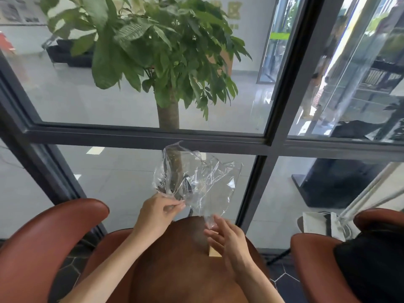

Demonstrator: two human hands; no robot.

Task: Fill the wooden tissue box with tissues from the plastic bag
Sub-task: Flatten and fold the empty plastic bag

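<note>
Head view, left hand (156, 212) pinching crumpled plastic bag (196, 180) upright, right hand (227, 239) open below

Two bare forearms enter from the lower edge, each ending in an uncovered hand: left hand (157, 213), right hand (227, 239). No sleeve, glove, watch or ring shows behind the fingers (175, 207). Nails appear short and unpainted; finer detail is too blurred to tell.
</note>
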